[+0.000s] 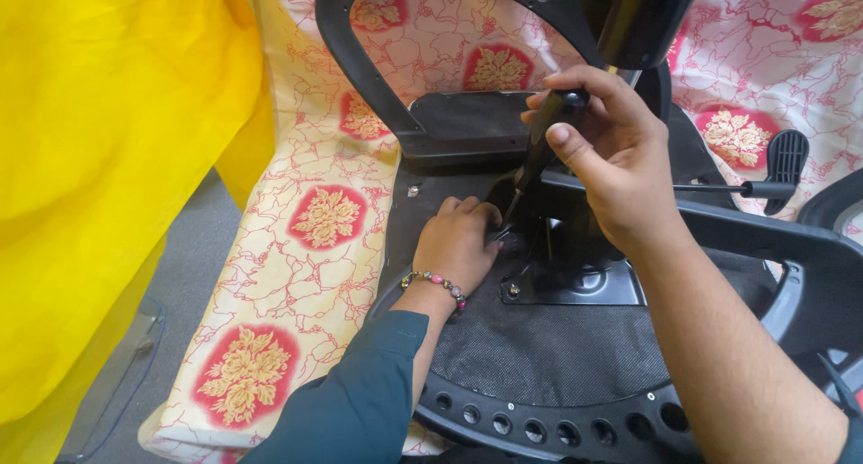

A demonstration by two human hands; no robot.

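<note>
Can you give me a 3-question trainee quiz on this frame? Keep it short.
1. True or false: the right hand grips a black-handled screwdriver with its tip pointing down at the chair's underside.
2. What does the left hand rest on?
A. the yellow cloth
B. the black seat base beside the metal mounting plate
C. the lever paddle
3. Fill in: the left wrist wears a beaded ____.

Key
1. True.
2. B: it lies on the seat base, beside the mounting plate and the screwdriver tip.
3. Bracelet.
</note>
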